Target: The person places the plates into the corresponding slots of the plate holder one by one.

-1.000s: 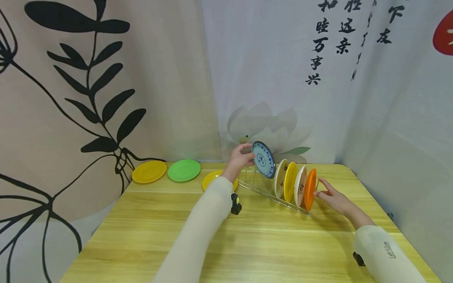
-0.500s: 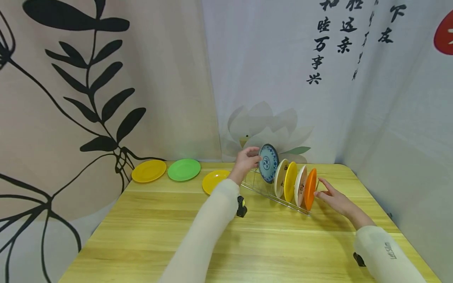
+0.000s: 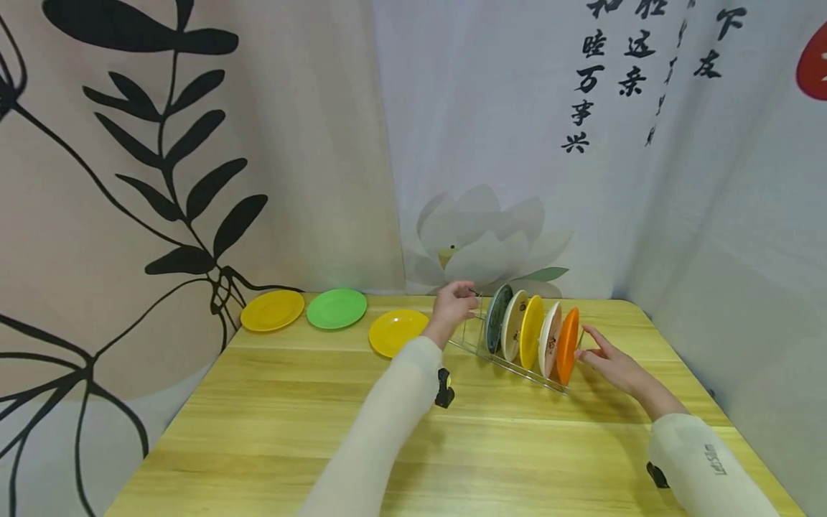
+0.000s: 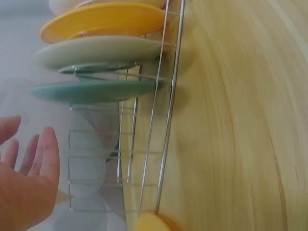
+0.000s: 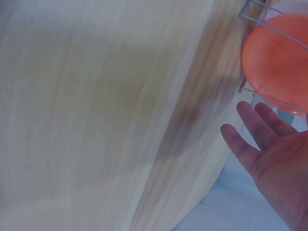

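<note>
A wire rack holds several plates on edge. From left to right stand the blue-patterned plate, a cream plate, a yellow plate, a white patterned plate and an orange plate. My left hand is over the rack's left end, holding nothing; in the left wrist view the hand has spread fingers, apart from the teal underside of the blue-patterned plate. My right hand is at the rack's right end beside the orange plate, fingers extended; its thumb is hidden in the right wrist view.
On the wooden table, left of the rack, two yellow plates lie flat with a green plate between them. A printed curtain hangs behind the table, and pale cloth hangs along its right side.
The blue-patterned plate has moved right and down into the rack, beside the cream plate. My left hand has let go of it and lowered slightly. My right hand has stayed almost still.
</note>
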Demonstrator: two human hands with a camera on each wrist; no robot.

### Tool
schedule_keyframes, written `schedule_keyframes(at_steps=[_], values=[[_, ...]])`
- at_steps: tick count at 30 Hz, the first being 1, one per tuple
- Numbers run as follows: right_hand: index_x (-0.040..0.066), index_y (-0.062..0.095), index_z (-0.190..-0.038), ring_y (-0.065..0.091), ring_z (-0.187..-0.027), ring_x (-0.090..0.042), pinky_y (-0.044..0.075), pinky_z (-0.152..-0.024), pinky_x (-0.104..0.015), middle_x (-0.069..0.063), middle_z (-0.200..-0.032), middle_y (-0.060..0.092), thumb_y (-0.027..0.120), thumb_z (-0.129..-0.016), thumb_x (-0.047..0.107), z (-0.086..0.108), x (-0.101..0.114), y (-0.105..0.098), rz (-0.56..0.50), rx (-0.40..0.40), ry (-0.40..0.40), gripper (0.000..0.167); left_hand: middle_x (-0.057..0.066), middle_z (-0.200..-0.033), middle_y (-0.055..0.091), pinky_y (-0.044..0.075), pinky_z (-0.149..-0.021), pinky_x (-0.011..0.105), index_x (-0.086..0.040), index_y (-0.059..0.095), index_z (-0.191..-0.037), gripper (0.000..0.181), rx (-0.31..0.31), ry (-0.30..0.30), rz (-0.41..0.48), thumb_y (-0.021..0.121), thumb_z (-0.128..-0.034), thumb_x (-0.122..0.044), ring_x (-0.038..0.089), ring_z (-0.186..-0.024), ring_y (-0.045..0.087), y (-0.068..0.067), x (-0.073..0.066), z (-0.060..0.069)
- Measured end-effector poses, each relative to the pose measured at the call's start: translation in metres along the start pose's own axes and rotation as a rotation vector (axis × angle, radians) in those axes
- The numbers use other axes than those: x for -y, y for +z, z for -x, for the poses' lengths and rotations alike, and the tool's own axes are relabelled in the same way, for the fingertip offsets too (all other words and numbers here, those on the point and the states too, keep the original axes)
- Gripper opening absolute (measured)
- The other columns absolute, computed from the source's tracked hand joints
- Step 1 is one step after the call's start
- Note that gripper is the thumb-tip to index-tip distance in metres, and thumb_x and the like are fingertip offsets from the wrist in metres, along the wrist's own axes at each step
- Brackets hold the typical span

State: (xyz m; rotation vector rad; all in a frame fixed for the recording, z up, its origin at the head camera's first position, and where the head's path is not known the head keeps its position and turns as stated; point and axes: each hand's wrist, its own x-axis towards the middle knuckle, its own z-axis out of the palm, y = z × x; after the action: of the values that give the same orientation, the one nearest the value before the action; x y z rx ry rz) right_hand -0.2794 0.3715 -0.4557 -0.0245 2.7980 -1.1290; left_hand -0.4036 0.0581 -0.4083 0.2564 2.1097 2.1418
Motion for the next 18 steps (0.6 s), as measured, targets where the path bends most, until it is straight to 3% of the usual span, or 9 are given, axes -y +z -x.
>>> schedule_keyframes(at_steps=[12, 18], values=[[0.007, 0.0, -0.159, 0.046, -0.123, -0.055, 0.04, -0.095, -0.07, -0.037, -0.142, 0.042, 0.043, -0.102, 0.051, 0.001, 0.004, -0.002, 0.014, 0.012, 0.013, 0.084, 0.02, -0.124, 0.061, 0.058, -0.082, 0.037, -0.003, 0.06, -0.13, 0.039, -0.041, -0.004, -0.005, 0.067, -0.0912, -0.004, 0.025, -0.097, 0.064, -0.032, -0.001, 0.002], [0.005, 0.002, -0.158, 0.049, -0.122, -0.054, 0.04, -0.096, -0.069, -0.036, -0.139, 0.046, 0.044, -0.104, 0.044, 0.0, 0.004, 0.0, 0.004, 0.005, -0.009, 0.08, 0.016, -0.12, 0.062, 0.057, -0.084, 0.038, -0.006, 0.059, -0.132, 0.039, -0.083, -0.051, 0.029, 0.066, -0.0929, -0.006, 0.023, -0.095, 0.065, -0.052, 0.0, 0.001]])
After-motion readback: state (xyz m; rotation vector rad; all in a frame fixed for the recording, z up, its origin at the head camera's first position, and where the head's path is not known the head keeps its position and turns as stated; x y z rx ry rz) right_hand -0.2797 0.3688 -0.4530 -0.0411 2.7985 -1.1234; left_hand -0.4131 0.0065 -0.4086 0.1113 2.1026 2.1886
